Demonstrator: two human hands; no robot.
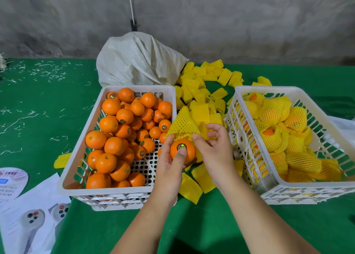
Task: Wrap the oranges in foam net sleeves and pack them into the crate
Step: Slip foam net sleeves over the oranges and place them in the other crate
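Note:
My left hand grips an orange with a round sticker, thumb across its front, between the two crates. A yellow foam net sleeve stands stretched just above the orange; my right hand pinches its lower edge. The left white crate holds several bare oranges. The right white crate holds several oranges wrapped in yellow sleeves.
Loose yellow sleeves lie piled between and behind the crates on the green table. A white woven sack sits behind the left crate. Printed papers lie at the front left. A grey wall stands behind.

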